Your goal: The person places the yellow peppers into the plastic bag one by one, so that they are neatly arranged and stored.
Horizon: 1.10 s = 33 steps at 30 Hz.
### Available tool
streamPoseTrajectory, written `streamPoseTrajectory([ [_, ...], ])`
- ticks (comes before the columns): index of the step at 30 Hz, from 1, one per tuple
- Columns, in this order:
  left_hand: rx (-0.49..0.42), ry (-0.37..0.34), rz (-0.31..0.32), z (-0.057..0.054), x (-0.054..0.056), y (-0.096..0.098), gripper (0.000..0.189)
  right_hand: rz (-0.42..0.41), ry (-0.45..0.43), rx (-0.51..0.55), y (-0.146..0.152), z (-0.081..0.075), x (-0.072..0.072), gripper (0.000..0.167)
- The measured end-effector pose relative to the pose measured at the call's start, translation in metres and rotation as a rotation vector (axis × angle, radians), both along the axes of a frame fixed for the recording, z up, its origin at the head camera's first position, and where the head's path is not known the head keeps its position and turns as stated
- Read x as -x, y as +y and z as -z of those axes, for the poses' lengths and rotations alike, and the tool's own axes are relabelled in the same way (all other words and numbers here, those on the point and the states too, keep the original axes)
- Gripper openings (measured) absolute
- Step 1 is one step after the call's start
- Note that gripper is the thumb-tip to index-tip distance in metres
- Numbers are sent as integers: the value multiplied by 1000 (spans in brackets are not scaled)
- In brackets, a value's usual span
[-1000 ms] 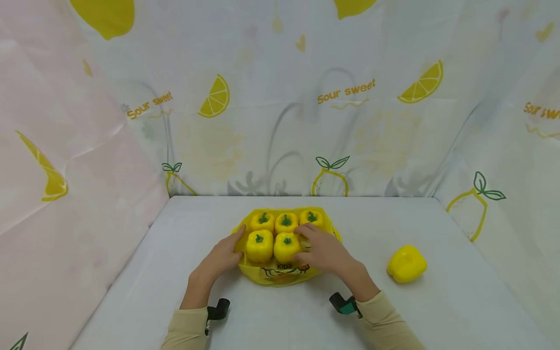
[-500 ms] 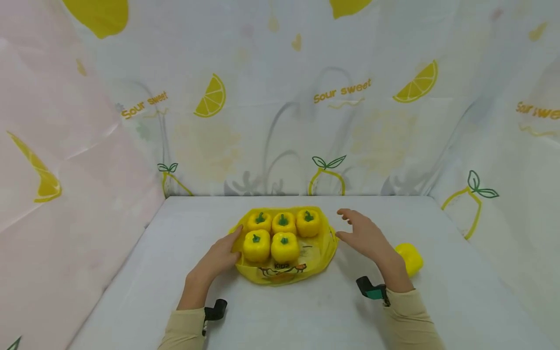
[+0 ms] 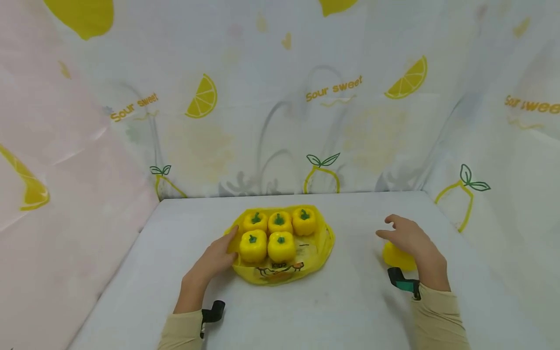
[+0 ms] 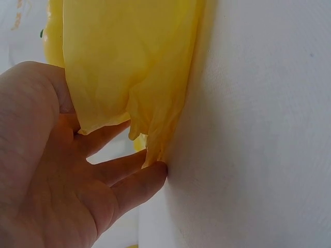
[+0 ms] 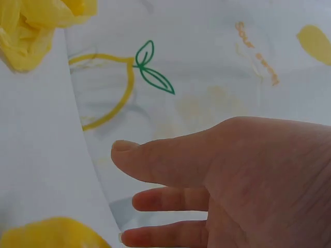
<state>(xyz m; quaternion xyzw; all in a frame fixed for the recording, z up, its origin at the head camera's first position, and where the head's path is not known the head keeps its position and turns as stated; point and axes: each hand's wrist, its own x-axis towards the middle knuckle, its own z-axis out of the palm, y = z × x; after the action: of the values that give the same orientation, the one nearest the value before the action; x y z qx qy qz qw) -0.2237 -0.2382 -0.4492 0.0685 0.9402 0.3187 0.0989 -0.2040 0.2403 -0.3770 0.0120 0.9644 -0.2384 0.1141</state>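
Observation:
Several yellow bell peppers (image 3: 282, 247) with green stems stand in two rows in an open yellow plastic bag (image 3: 321, 253). At the bag's left side my left hand (image 3: 218, 255) holds the rim, thumb and index finger over the edge. The left wrist view shows its lower fingers (image 4: 139, 183) outside, against the hanging plastic. My right hand (image 3: 407, 236) hovers right of the bag beside a loose yellow bell pepper (image 3: 395, 257), partly covered by the hand in the head view. That hand holds nothing; its fingers and thumb (image 5: 160, 157) are apart.
A white table (image 3: 350, 311) carries the bag and peppers. Printed cloth (image 3: 280, 121) with lemon drawings hangs behind and along both sides. Each wrist wears a small black camera (image 3: 214, 311).
My right hand has left the peppers in the bag and moved right, to the loose pepper. The left hand has stayed at the bag's left side. The head view has shifted slightly.

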Motion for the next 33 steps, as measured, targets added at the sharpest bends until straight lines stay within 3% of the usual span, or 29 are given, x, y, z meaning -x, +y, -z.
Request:
streamPoseTrajectory([
  [9, 2, 9, -3, 3, -2, 1, 76, 63, -99, 11, 43, 6, -10, 60],
  [19, -2, 21, -2, 0, -2, 3, 77, 110, -280, 218, 59, 10, -18, 79],
  [28, 10, 28, 7, -1, -2, 4, 77, 86, -282, 245, 45, 14, -14, 82],
  [33, 8, 24, 9, -3, -3, 5, 78, 54, -223, 203, 42, 18, -7, 81],
])
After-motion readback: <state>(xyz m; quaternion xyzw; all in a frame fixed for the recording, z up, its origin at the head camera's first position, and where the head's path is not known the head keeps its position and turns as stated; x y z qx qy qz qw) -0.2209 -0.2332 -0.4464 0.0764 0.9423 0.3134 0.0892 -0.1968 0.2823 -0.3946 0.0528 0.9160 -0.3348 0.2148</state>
